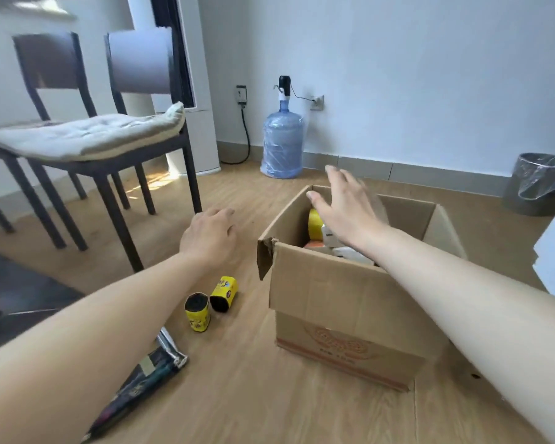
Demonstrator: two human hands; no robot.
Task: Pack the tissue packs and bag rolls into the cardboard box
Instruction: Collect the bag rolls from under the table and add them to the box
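Observation:
An open cardboard box (350, 302) stands on the wooden floor at centre right. Inside it I see a yellow roll (314, 223) and white and orange packs (340, 248), partly hidden by my arm. My right hand (343, 206) hovers over the box's opening with its fingers spread and nothing in it. Left of the box, two yellow-wrapped black bag rolls (197, 312) (224, 293) lie on the floor. My left hand (209, 235) hangs above the floor beyond them, fingers loosely curled, holding nothing.
A dark foil packet (148, 370) lies on the floor under my left forearm. Dark chairs with a cushion (87, 136) stand at the left. A water jug (282, 139) stands by the wall, a lined bin (540, 184) at far right.

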